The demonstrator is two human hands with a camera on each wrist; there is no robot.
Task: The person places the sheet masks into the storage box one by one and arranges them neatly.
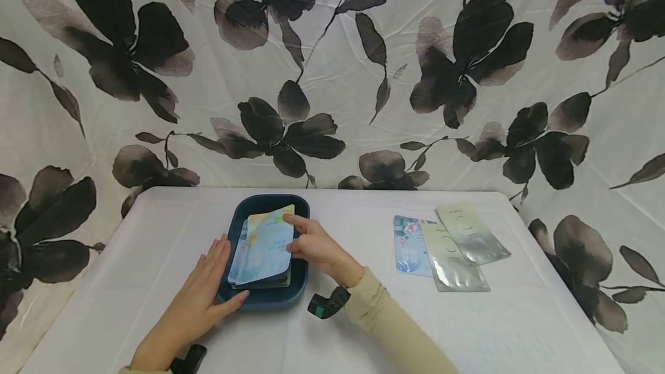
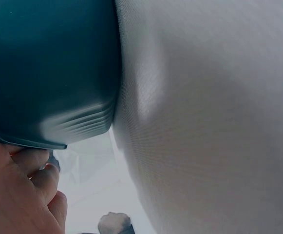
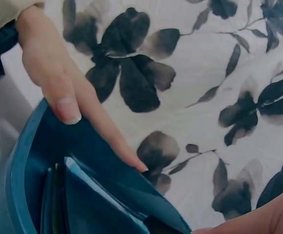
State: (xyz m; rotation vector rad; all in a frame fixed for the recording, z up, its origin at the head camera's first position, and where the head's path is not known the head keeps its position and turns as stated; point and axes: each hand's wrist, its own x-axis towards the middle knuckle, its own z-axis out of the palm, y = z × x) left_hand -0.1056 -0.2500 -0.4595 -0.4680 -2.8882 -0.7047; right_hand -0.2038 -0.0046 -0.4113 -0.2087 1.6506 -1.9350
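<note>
A dark blue plastic tub (image 1: 270,306) holds a stack of flat sachets; the top sachet (image 1: 270,250) is light blue with a yellowish upper corner. At the tub's left side my left hand (image 1: 194,293) touches the rim with straight fingers, its thumb reaching over the front rim. My right hand (image 1: 319,250) is over the tub's right side, index finger stretched out and thumb apart from it, both near the top sachet's right edge. The right wrist view shows the sachet stack (image 3: 83,200) below these fingers, with no sachet visible between them.
On the white table (image 1: 363,328) to the right lie a blue floral sachet (image 1: 407,247) and two overlapping silver-green sachets, one in front (image 1: 457,270) and one behind (image 1: 473,232). A floral cloth (image 1: 363,85) hangs behind the table's far edge.
</note>
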